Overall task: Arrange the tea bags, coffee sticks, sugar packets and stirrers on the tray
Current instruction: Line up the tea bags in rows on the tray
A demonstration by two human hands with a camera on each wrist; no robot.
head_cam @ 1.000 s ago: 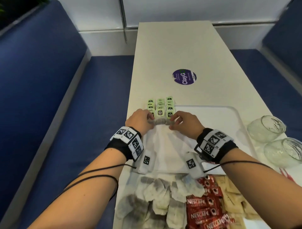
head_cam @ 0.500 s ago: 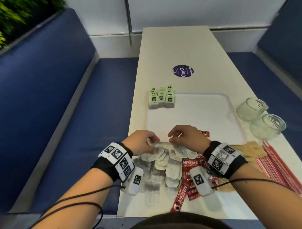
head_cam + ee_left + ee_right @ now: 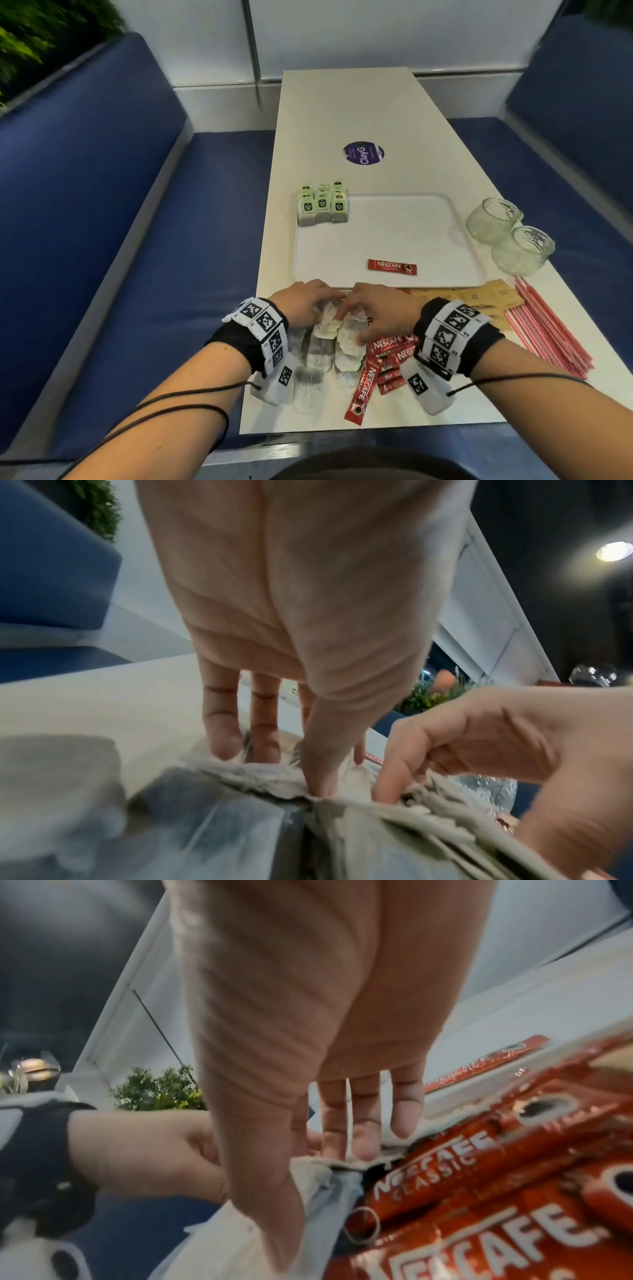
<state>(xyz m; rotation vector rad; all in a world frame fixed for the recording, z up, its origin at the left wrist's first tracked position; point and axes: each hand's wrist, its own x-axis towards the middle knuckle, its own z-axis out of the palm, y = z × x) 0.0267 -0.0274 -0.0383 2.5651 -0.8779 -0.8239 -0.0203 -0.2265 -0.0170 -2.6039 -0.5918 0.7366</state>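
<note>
A white tray [image 3: 376, 233] lies mid-table. Rows of green-tagged tea bags [image 3: 322, 207] stand at its far left corner, and one red coffee stick [image 3: 392, 266] lies near its front edge. In front of the tray is a loose pile of tea bags [image 3: 322, 353]. My left hand [image 3: 322, 301] and right hand [image 3: 349, 308] meet over it. Each pinches tea bags between thumb and fingers, shown close up in the left hand [image 3: 274, 761] and right hand [image 3: 325, 1156] wrist views. Red coffee sticks [image 3: 387, 363] lie right of the pile.
Brown sugar packets [image 3: 462, 298] and a bundle of red stirrers [image 3: 548, 329] lie right of my right wrist. Two glass cups [image 3: 493, 217] [image 3: 522, 250] stand beside the tray's right rim. A purple sticker [image 3: 363, 154] marks the far table. Blue benches flank both sides.
Both hands came back from the tea bag rows at the tray's far left corner to the loose pile at the front. They have closed in together on it.
</note>
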